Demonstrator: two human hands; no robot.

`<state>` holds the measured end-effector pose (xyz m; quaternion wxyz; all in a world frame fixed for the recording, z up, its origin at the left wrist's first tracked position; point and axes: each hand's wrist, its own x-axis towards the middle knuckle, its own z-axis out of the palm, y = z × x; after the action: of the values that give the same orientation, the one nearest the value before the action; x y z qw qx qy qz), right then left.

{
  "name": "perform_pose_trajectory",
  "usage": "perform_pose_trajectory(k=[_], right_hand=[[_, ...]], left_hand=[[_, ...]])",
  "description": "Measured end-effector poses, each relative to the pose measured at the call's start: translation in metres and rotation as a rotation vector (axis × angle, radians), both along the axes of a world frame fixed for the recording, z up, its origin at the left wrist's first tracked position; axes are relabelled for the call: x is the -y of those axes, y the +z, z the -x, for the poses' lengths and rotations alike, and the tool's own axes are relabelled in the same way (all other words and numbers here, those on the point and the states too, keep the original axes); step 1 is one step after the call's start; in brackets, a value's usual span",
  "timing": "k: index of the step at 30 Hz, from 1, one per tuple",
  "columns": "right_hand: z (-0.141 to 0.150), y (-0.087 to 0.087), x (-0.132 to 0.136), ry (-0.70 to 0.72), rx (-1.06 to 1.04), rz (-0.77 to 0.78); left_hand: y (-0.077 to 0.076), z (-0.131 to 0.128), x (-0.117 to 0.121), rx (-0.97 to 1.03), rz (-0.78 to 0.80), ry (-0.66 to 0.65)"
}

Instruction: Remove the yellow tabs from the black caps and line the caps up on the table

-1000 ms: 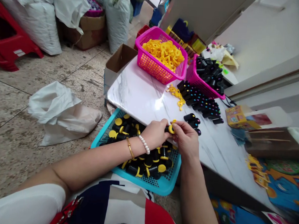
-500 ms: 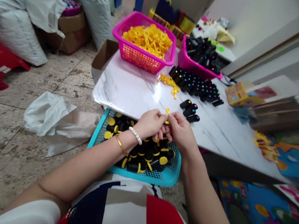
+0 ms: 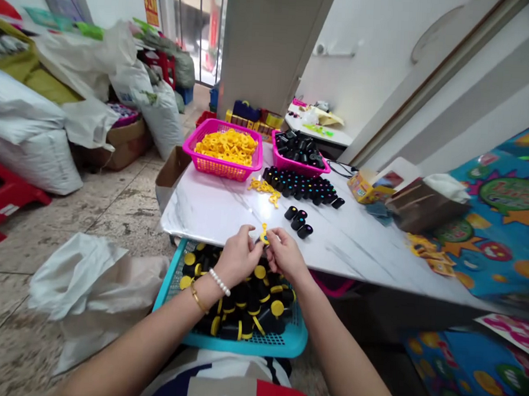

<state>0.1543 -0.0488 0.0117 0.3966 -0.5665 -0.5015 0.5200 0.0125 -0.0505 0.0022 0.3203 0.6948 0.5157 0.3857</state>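
Note:
My left hand (image 3: 239, 253) is closed around a small black tube, mostly hidden by the fingers. On its end sits a yellow ring cap (image 3: 264, 237) with its round flap sticking up, and a blue spot shows in the ring. The fingertips of my right hand (image 3: 287, 255) pinch the cap's right side. Below both hands is a turquoise basket (image 3: 299, 344) of black tubes with yellow caps (image 3: 240, 328). Several uncapped black tubes (image 3: 297, 223) stand on the table beyond my right hand. Behind them is a small pile of loose yellow caps (image 3: 265, 188).
Rows of black tubes (image 3: 300, 185) stand on the white table (image 3: 210, 213). At its back are a pink basket (image 3: 221, 170) of yellow caps and another pink basket (image 3: 288, 163) of black pieces. A yellow box (image 3: 361, 188) sits right. A white bag (image 3: 78, 283) lies on the floor.
The camera has tilted up, so the table appears lower and more of the room shows. My hands stay together at the table edge, with the cap turned so its ring faces me.

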Motion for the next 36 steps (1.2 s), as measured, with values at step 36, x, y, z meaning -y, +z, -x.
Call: perform_pose_trajectory(k=[36], right_hand=[[-0.009,0.018,-0.001,0.174,0.201,-0.252]], left_hand=[[-0.004,0.012,-0.003,-0.282,-0.382,-0.145]])
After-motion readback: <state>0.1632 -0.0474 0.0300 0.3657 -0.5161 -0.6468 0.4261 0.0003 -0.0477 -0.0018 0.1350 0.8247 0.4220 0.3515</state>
